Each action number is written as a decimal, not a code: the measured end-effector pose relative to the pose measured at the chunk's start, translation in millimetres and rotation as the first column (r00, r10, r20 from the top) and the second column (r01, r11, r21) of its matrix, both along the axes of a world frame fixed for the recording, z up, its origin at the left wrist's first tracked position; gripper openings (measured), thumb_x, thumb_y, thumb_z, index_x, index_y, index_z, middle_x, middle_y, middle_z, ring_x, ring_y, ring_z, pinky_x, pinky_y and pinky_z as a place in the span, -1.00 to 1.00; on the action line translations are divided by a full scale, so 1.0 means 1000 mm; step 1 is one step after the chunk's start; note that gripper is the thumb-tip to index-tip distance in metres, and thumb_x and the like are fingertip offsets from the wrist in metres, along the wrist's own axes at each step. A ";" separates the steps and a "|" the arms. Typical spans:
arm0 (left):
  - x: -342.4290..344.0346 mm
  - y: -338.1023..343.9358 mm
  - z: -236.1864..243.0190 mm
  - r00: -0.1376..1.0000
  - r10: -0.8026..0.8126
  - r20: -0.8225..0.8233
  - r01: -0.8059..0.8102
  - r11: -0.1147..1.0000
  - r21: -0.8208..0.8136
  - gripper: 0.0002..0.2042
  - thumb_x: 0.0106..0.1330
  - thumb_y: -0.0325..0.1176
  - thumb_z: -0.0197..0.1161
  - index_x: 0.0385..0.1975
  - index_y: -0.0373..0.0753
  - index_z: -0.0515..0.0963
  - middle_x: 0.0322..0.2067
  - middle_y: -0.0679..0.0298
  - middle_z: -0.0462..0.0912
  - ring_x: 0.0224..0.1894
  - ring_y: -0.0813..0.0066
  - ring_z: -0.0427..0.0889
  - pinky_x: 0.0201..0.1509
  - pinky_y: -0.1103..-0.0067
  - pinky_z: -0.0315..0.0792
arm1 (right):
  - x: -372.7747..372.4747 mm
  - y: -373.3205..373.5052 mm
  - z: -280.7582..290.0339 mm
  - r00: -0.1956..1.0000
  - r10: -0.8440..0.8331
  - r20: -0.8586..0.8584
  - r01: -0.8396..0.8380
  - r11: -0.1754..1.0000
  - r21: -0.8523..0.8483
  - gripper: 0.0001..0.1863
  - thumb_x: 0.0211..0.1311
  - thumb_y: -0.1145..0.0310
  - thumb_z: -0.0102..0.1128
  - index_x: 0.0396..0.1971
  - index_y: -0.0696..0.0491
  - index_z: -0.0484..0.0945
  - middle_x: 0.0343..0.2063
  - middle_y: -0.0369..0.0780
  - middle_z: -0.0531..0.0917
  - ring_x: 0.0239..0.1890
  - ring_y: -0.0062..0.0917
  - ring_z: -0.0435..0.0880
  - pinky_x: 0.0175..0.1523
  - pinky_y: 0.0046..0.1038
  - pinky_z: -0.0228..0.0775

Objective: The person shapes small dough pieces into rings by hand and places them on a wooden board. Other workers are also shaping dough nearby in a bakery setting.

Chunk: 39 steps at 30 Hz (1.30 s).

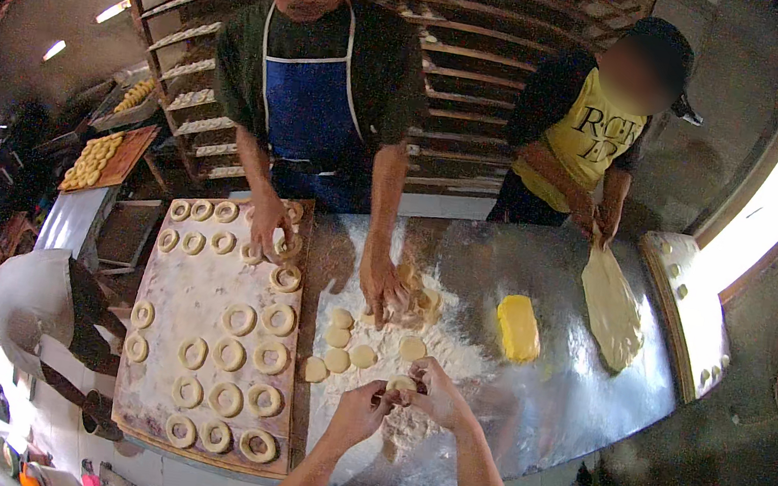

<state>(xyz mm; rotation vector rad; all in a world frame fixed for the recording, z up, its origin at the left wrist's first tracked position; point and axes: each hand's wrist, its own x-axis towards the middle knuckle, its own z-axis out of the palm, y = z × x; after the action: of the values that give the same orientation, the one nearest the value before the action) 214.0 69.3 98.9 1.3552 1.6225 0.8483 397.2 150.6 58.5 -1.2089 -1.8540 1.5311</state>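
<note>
Over the floured metal table [473, 424], my left hand [361, 410] and my right hand [438, 395] come together, fingers closed on a small piece of dough [402, 383]. My fingers partly cover it, so its full shape is hidden. Several flat dough rounds [336, 359] lie just beyond my left hand, and one more round [412, 348] sits beyond the dough I hold. Loose white flour [463, 353] spreads around and under my hands. To my left, a floured wooden board [166, 286] carries rows of dough rings [229, 353].
Across the table, a co-worker in a blue apron [305, 107] has one hand at the rings, another by the flour. At far right, a person in yellow [573, 135] holds a long dough sheet [610, 309]. A yellow block [518, 328] lies between. Racks [472, 76] stand behind.
</note>
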 end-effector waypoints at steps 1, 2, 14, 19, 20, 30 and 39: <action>0.008 -0.001 0.005 0.996 0.039 0.079 -0.038 0.999 -0.012 -0.71 0.38 -0.25 0.24 -0.05 -0.32 0.58 -0.34 0.06 0.74 -0.27 0.36 0.77 -0.17 0.47 0.59 | 0.005 -0.004 0.006 0.989 -0.038 -0.145 0.025 0.996 -0.091 -0.49 0.05 0.48 0.40 -0.03 0.09 0.34 -0.26 -0.12 0.62 -0.20 -0.26 0.66 -0.07 -0.29 0.52; 0.014 -0.003 0.010 0.986 0.085 0.143 -0.089 0.996 0.017 -0.74 0.35 -0.29 0.29 -0.11 -0.34 0.62 -0.37 0.10 0.75 -0.28 0.51 0.74 -0.20 0.55 0.58 | 0.010 -0.006 0.013 0.985 -0.036 -0.168 0.021 0.996 -0.091 -0.48 0.03 0.50 0.40 -0.02 0.09 0.33 -0.27 -0.13 0.61 -0.20 -0.29 0.66 -0.08 -0.30 0.51; 0.047 -0.009 0.000 0.791 0.480 -0.379 -0.169 0.766 0.620 -0.45 0.06 -0.66 0.22 0.12 -0.21 0.35 -0.23 0.08 0.60 -0.11 0.04 0.55 0.00 0.26 0.48 | -0.013 -0.012 0.027 0.840 0.065 -0.539 -0.206 0.957 -0.205 -0.39 0.08 0.56 0.19 0.20 0.12 0.28 -0.13 -0.06 0.56 -0.08 -0.35 0.62 -0.02 -0.38 0.49; 0.033 -0.034 -0.006 0.810 0.164 0.564 -0.407 0.849 0.338 -0.48 0.19 -0.56 0.11 0.20 -0.23 0.25 -0.22 0.10 0.55 -0.12 0.28 0.56 0.00 0.38 0.48 | -0.019 -0.021 0.034 0.518 -0.064 -0.853 -0.521 0.767 -0.374 -0.40 0.32 0.15 0.09 0.24 0.14 0.22 -0.13 -0.05 0.58 -0.10 -0.41 0.63 -0.07 -0.40 0.49; 0.030 -0.041 -0.004 0.700 0.056 0.712 -0.430 0.828 0.359 -0.50 0.23 -0.54 0.06 0.22 -0.24 0.24 -0.24 0.11 0.52 -0.15 0.32 0.57 -0.04 0.42 0.48 | -0.027 -0.022 0.037 0.380 -0.065 -0.923 -0.595 0.746 -0.297 -0.37 0.35 0.05 0.07 0.27 0.14 0.21 -0.11 -0.06 0.58 -0.13 -0.42 0.64 -0.09 -0.40 0.49; -0.052 -0.094 0.007 0.765 0.636 0.105 -0.617 0.677 0.401 -0.71 0.53 -0.14 -0.07 0.03 -0.21 0.36 -0.58 0.01 0.57 -0.51 -0.13 0.63 -0.46 0.19 0.48 | -0.152 -0.082 0.059 0.678 0.246 -0.693 -0.500 0.845 -0.189 -0.18 0.35 -0.38 -0.17 0.37 -0.06 0.16 -0.37 -0.26 0.65 -0.65 -0.57 0.44 -0.53 -0.64 0.27; -0.176 -0.160 0.026 0.624 0.777 0.081 -0.728 0.541 0.421 -0.82 0.54 -0.26 -0.05 -0.10 -0.20 0.43 -0.54 0.00 0.59 -0.46 -0.13 0.64 -0.44 0.19 0.47 | -0.274 -0.132 0.076 0.631 0.162 -0.759 -0.615 0.701 -0.362 -0.39 0.45 -0.07 -0.04 0.28 0.02 0.17 -0.31 -0.16 0.61 -0.35 -0.47 0.62 -0.27 -0.48 0.49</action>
<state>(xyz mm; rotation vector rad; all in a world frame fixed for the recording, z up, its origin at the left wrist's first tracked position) 37.9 -90.6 125.1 0.9141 2.2612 1.7519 123.5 18.9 134.1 -0.2418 -1.1806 2.5281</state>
